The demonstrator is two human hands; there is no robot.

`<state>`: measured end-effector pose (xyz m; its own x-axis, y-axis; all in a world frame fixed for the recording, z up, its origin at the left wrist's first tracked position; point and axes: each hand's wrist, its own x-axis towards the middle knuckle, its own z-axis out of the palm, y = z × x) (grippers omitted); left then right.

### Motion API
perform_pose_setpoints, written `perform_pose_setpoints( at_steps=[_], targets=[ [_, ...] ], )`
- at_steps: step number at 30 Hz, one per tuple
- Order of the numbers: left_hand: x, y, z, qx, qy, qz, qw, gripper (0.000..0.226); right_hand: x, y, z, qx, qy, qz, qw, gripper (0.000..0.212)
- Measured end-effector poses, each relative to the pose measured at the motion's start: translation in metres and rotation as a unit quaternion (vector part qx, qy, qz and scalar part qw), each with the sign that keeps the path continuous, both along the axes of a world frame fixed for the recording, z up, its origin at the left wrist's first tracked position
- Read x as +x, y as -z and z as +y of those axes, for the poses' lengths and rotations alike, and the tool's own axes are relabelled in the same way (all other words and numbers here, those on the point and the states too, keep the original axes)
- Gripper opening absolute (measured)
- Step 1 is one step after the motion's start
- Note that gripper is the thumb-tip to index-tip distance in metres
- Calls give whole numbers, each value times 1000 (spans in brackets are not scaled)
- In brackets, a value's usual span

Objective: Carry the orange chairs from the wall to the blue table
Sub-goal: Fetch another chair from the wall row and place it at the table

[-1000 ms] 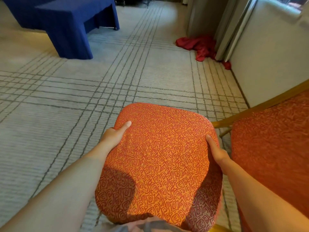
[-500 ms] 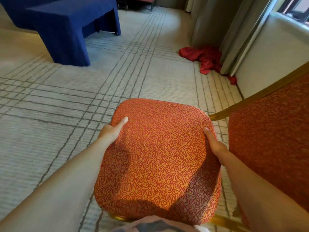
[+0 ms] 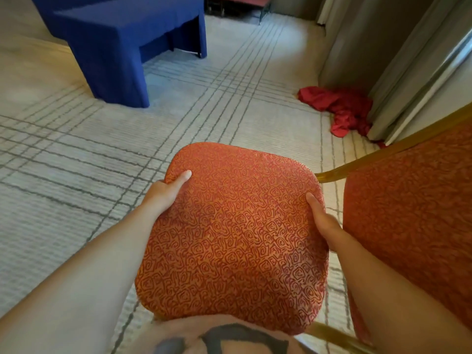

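Observation:
An orange patterned chair [image 3: 235, 233] is held in front of me, its seat facing up. My left hand [image 3: 164, 192] grips the seat's left edge with the thumb on top and the fingers hidden underneath. On the seat's right edge, my right hand [image 3: 323, 221] grips the same way. Its orange back with a gold frame [image 3: 413, 208] rises at the right. The blue table [image 3: 127, 39], draped in a blue cloth, stands on the carpet at the upper left, well ahead of the chair.
A crumpled red cloth [image 3: 339, 108] lies on the carpet by the grey curtains [image 3: 370, 47] and wall at the right. Pale carpet with grey grid lines [image 3: 76, 162] stretches between me and the table. Dark furniture legs [image 3: 237, 6] show at the top.
The view has tilted up and shifted, so the blue table and red cloth sit lower and nearer in frame. Both hands keep the same grip on the seat.

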<state>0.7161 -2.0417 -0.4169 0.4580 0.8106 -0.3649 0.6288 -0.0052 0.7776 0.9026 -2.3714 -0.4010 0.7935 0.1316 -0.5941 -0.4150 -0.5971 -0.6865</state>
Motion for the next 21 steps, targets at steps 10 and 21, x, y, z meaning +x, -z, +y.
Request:
perform_pose_setpoints(
  at_steps=[10, 21],
  targets=[
    [212, 3, 130, -15, 36, -1, 999, 93, 189, 23, 122, 3, 52, -2, 999, 123],
    [451, -19, 283, -8, 76, -30, 997, 84, 398, -9, 255, 16, 90, -28, 995, 108]
  ],
)
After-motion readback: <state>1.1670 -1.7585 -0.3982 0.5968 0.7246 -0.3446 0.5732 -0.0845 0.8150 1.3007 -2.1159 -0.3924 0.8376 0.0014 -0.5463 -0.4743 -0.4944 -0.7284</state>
